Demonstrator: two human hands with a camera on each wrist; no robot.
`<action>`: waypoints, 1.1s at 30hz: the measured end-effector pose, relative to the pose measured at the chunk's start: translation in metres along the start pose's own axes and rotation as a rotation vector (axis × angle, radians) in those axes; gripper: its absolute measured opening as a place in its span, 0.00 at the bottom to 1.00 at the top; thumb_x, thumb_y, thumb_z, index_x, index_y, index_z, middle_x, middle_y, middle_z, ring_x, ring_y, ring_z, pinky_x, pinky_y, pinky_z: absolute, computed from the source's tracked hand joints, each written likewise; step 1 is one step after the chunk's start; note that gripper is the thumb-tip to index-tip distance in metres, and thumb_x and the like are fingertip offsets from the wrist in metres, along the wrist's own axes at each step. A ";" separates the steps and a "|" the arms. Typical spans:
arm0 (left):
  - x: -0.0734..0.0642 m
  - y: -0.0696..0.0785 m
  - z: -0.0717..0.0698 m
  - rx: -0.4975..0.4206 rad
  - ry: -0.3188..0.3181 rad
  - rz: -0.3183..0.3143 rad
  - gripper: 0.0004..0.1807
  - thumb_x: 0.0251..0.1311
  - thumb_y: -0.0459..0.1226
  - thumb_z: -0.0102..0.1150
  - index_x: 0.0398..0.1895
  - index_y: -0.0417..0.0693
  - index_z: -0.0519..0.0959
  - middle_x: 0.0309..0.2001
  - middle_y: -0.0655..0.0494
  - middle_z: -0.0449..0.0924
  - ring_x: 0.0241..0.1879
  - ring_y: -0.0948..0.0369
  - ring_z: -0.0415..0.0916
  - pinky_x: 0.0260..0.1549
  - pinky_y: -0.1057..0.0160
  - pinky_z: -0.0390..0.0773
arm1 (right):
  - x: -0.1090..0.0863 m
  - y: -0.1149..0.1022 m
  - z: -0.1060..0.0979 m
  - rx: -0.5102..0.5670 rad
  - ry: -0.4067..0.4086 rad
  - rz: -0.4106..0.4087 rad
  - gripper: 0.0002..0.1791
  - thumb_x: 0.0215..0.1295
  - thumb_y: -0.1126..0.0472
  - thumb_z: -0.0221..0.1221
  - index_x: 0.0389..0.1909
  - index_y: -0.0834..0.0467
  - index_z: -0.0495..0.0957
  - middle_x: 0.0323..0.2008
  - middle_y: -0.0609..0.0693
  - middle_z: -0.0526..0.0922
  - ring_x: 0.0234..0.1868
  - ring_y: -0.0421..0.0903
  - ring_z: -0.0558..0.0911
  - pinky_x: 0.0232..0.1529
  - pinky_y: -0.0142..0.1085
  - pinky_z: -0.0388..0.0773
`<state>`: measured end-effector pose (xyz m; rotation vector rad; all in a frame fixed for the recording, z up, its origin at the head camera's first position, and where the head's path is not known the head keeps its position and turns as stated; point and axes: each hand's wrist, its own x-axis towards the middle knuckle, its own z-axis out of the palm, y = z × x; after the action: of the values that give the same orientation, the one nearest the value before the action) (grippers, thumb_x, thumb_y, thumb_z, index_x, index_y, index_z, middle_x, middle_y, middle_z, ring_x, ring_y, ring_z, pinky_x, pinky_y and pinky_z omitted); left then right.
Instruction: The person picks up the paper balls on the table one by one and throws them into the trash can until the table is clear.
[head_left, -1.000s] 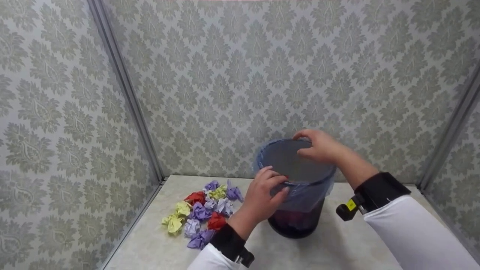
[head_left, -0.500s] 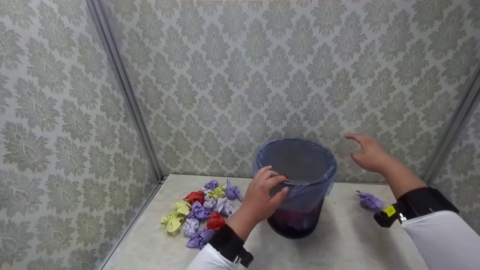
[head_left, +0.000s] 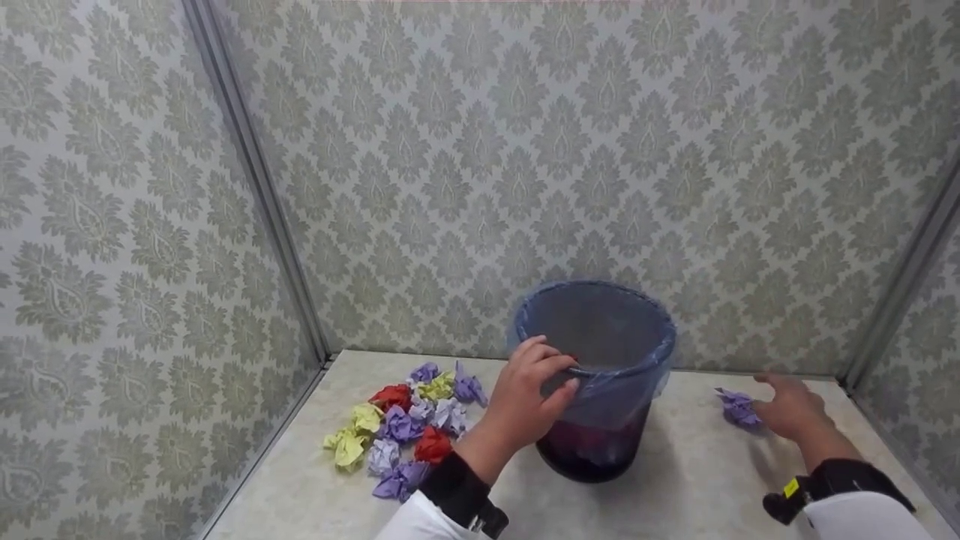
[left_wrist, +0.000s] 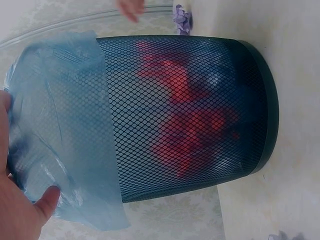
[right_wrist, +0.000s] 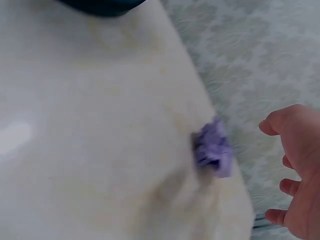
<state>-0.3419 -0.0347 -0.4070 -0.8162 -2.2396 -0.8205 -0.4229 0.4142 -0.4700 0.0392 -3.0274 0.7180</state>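
Observation:
A mesh wastebasket (head_left: pixel 592 450) stands on the table, its rim lined with a translucent blue bag (left_wrist: pixel 60 125). My left hand (head_left: pixel 529 390) holds the near left of that rim, thumb outside over the bag and fingers over the edge. Red crumpled paper (left_wrist: pixel 192 130) shows through the mesh in the left wrist view. Off to the right lies a lone purple paper ball (head_left: pixel 739 409). Beside it, my right hand (head_left: pixel 791 409) hovers with fingers spread and nothing in it; a gap separates ball and hand (right_wrist: pixel 300 165) in the right wrist view.
Left of the basket is a cluster of crumpled paper balls, among them yellow (head_left: pixel 346 448), red (head_left: pixel 433 445), purple (head_left: pixel 401 480) and pale lilac (head_left: pixel 384 455) ones. Patterned wall panels (head_left: pixel 480 150) enclose the table (head_left: pixel 292 480) at the back and sides.
My right hand has left the basket's far rim, moved right, then lowered beside the lone purple paper ball. The left hand has kept its hold on the basket.

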 end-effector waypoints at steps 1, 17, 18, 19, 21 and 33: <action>0.000 0.000 0.000 -0.002 -0.001 -0.002 0.15 0.69 0.47 0.60 0.52 0.54 0.86 0.49 0.55 0.83 0.71 0.51 0.70 0.70 0.45 0.70 | 0.000 0.002 0.008 -0.010 -0.026 0.027 0.38 0.70 0.50 0.55 0.73 0.67 0.60 0.70 0.79 0.59 0.64 0.84 0.61 0.56 0.74 0.64; -0.001 0.000 0.000 0.009 -0.002 0.011 0.15 0.70 0.48 0.59 0.52 0.55 0.86 0.48 0.58 0.83 0.71 0.52 0.70 0.70 0.46 0.70 | 0.005 -0.005 0.052 -0.072 -0.231 0.157 0.47 0.64 0.52 0.64 0.79 0.62 0.52 0.72 0.78 0.56 0.68 0.84 0.56 0.56 0.80 0.60; -0.001 -0.001 -0.001 0.010 0.000 0.008 0.15 0.70 0.48 0.59 0.52 0.55 0.86 0.48 0.58 0.83 0.71 0.52 0.70 0.70 0.45 0.70 | 0.006 -0.008 0.053 -0.080 -0.229 0.159 0.47 0.65 0.52 0.63 0.79 0.62 0.53 0.71 0.77 0.60 0.66 0.83 0.60 0.55 0.78 0.62; -0.001 -0.001 -0.001 0.008 0.001 0.003 0.15 0.70 0.48 0.59 0.52 0.55 0.86 0.48 0.57 0.83 0.71 0.52 0.70 0.70 0.45 0.70 | 0.006 -0.011 0.054 -0.084 -0.231 0.158 0.46 0.66 0.51 0.62 0.79 0.63 0.54 0.70 0.78 0.62 0.65 0.83 0.62 0.55 0.77 0.63; -0.001 -0.002 -0.002 0.006 0.002 0.001 0.15 0.70 0.48 0.60 0.52 0.55 0.86 0.48 0.57 0.83 0.71 0.52 0.70 0.70 0.45 0.69 | 0.006 -0.013 0.056 -0.088 -0.229 0.151 0.44 0.67 0.50 0.62 0.77 0.65 0.57 0.68 0.78 0.65 0.63 0.82 0.65 0.54 0.75 0.63; -0.002 -0.004 -0.001 0.014 0.002 0.007 0.14 0.71 0.49 0.59 0.52 0.56 0.85 0.48 0.57 0.82 0.70 0.52 0.70 0.70 0.46 0.70 | 0.000 -0.014 0.070 0.034 -0.174 0.122 0.30 0.65 0.62 0.58 0.65 0.73 0.69 0.59 0.75 0.76 0.59 0.72 0.78 0.54 0.65 0.76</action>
<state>-0.3431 -0.0388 -0.4089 -0.8157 -2.2373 -0.8019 -0.4242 0.3697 -0.5265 -0.0883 -3.2060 0.8155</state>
